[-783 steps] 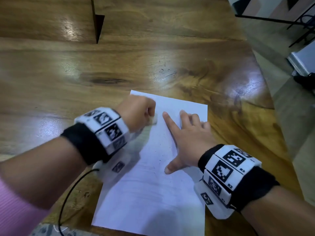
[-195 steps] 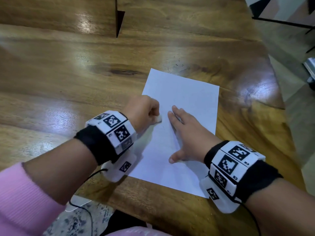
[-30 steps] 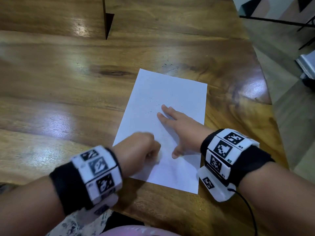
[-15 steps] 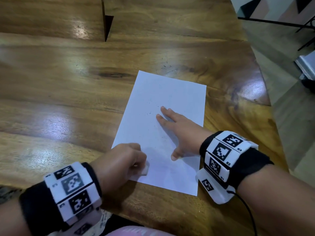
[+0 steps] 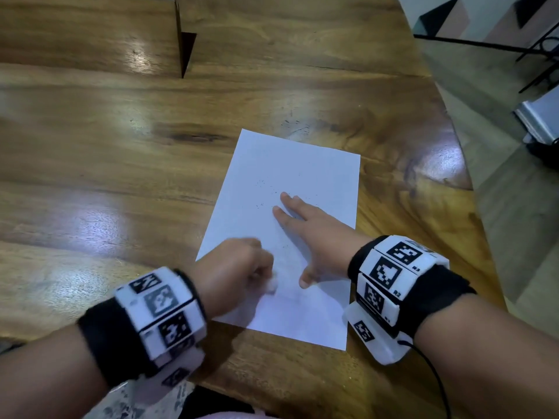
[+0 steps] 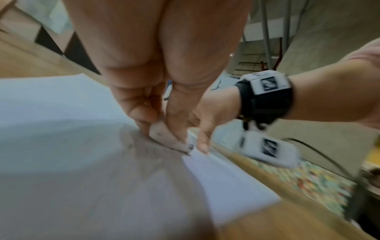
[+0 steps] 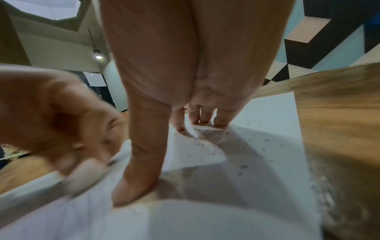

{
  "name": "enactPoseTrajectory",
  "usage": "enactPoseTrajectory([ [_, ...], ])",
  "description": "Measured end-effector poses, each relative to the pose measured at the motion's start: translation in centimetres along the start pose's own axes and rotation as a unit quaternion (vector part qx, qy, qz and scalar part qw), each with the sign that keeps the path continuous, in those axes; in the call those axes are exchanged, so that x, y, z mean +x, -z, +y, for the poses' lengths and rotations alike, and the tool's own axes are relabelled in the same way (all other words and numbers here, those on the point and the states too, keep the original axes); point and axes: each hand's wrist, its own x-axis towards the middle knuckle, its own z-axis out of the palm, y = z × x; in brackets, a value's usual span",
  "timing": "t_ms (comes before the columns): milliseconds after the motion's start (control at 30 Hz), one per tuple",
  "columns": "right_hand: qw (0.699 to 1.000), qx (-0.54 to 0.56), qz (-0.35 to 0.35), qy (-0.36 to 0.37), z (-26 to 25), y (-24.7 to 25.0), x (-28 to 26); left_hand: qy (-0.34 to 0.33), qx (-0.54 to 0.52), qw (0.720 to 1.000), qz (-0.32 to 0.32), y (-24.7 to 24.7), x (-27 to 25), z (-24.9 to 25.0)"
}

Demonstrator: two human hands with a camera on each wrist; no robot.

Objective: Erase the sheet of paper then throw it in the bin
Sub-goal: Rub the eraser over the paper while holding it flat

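A white sheet of paper lies on the wooden table, flecked with dark eraser crumbs. My left hand pinches a small white eraser and holds it down on the sheet's near half. In the left wrist view the eraser sits between thumb and fingers against the paper. My right hand lies flat on the sheet, fingers spread, thumb toward me. The right wrist view shows its fingers and thumb pressing on the paper, with the blurred left hand beside. No bin is in view.
The table's right edge drops to a grey floor. A dark upright piece stands at the far middle of the table. A white box-like object sits on the floor at far right. The table's near edge lies just below the sheet.
Over the last second my left hand slid back toward the sheet's near left corner, then forward and right again with the eraser. The right hand stayed flat on the paper.
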Motion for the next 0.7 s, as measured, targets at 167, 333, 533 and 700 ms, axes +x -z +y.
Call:
enactPoseTrajectory([
  [167,1.000,0.002,0.003,0.005,0.1,0.0,-0.1,-0.003,0.021,1.000,-0.003,-0.3,0.5,0.0],
  [333,1.000,0.003,0.005,0.003,0.1,-0.1,-0.2,-0.023,0.008,0.998,-0.060,-0.7,-1.0,0.5],
  [533,1.000,0.002,0.003,0.005,0.2,0.0,-0.1,-0.012,0.041,0.999,0.005,-0.1,0.7,-0.1],
  [700,1.000,0.005,0.005,0.005,0.2,-0.1,-0.1,-0.042,0.052,0.995,-0.080,-0.5,-0.2,0.1],
])
